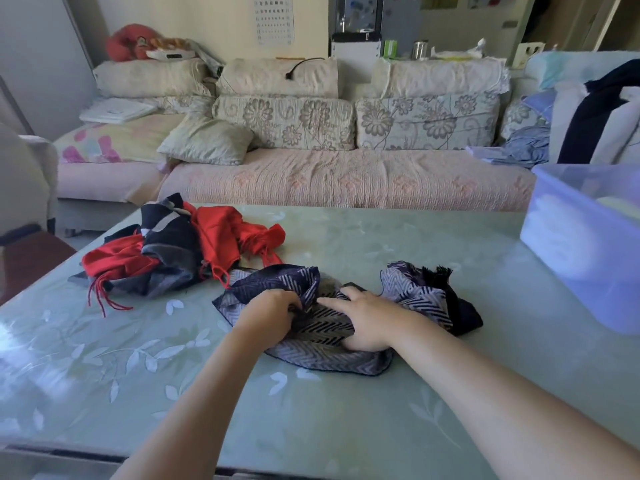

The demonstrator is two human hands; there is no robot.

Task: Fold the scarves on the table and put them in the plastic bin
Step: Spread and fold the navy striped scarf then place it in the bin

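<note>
Fabric of the chevron scarf point(325, 329) is bunched on the tabletop point(346, 427), gripped by the curled left hand point(270, 315) and pinned under straight fingers of the right hand point(365, 323), seemingly so a fold can be started. The plastic bin point(554, 244) is set ready at the right.

Crumpled chevron scarf point(325, 356) on table point(311, 427)

A long sofa with a pink quilted seat cover point(346, 178) spans the middle of the frame, backed by beige floral cushions point(284, 123). Above it, a cream wall point(207, 15) holds a white calendar point(273, 19) at upper centre. Daylight fills the room.
</note>
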